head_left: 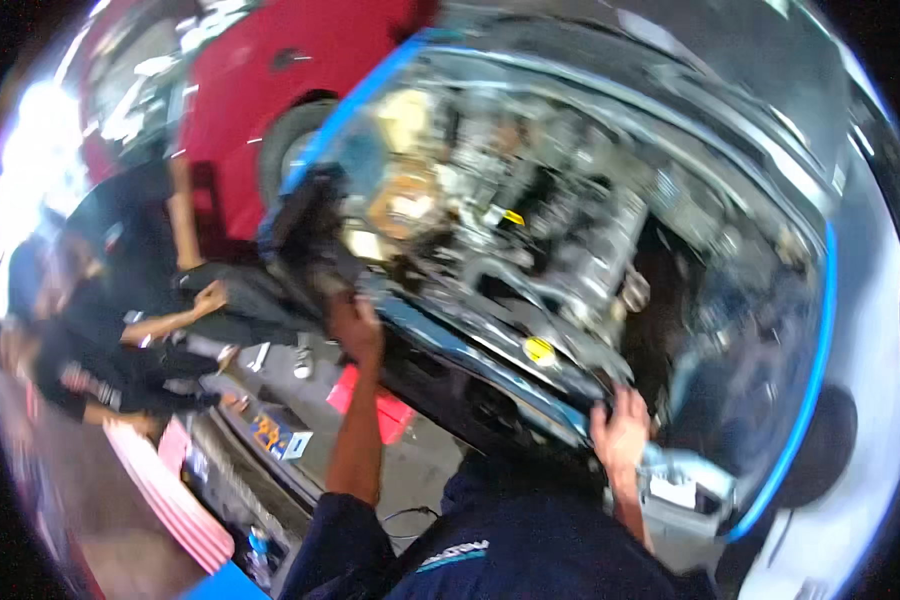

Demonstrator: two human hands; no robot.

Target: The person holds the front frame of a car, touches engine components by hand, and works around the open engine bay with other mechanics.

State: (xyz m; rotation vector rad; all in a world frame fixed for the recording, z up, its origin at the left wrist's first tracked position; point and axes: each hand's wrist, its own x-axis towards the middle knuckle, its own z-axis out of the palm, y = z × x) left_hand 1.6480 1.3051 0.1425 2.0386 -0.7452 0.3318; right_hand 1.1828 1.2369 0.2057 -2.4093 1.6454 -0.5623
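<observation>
Before me is the uncovered engine bay of a car with blue-edged body panels, its engine (560,240) blurred in the middle. My left hand (357,328) is at the front left corner, against a dark part (315,225); blur hides how its fingers lie. My right hand (622,425) rests with fingers spread on the right end of the front crossmember (470,355), holding nothing. A yellow cap (539,350) shows on the front edge between my hands. Just beside my right wrist is a pale grey headlight-like housing (685,490).
A red car (270,90) stands at the far left. Several people in dark clothes (120,300) sit or crouch at the left. A red box (372,403), a blue-and-white box (282,440) and a pink striped object (175,495) lie low on that side. A pale car body (860,400) is at the right.
</observation>
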